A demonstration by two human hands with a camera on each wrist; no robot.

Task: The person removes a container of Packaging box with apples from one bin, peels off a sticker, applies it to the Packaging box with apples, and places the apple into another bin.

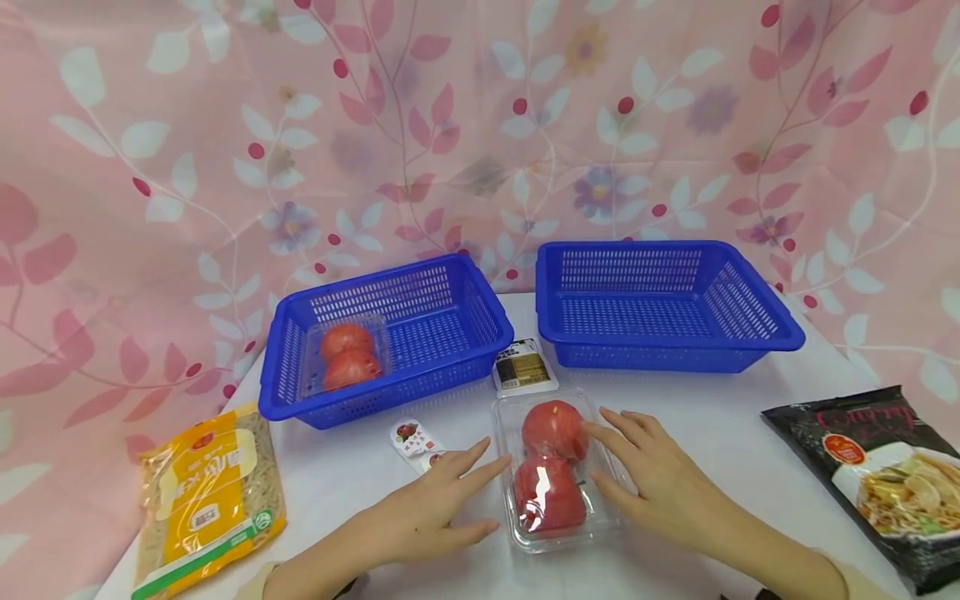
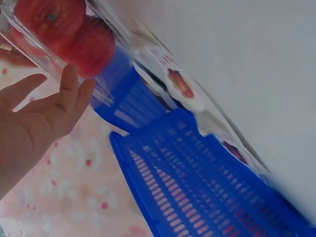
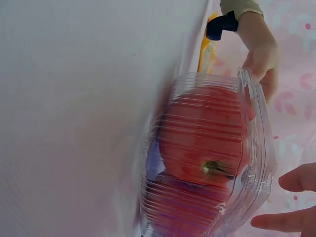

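A clear plastic box (image 1: 531, 546) with red tomatoes (image 1: 551, 492) inside lies on the white table between both hands, its lid closed. My left hand (image 1: 431, 521) is at its left side, fingers spread and fairly straight, fingertips right at the rim. At the box's right side, my right hand (image 1: 660, 483) has its fingers extended and overlaps the edge in the head view. The right wrist view shows the right fingertips (image 3: 291, 178) a little apart from the box wall (image 3: 266, 143). Neither hand grips anything.
A blue basket (image 1: 322, 412) at back left holds another box of tomatoes (image 1: 348, 354). A second blue basket (image 1: 660, 354) stands at back right. Nearby are a small black-and-gold pack (image 1: 522, 369), white fruit-printed packets (image 1: 411, 440), a yellow bag (image 1: 206, 500) and a black noodle bag (image 1: 873, 475).
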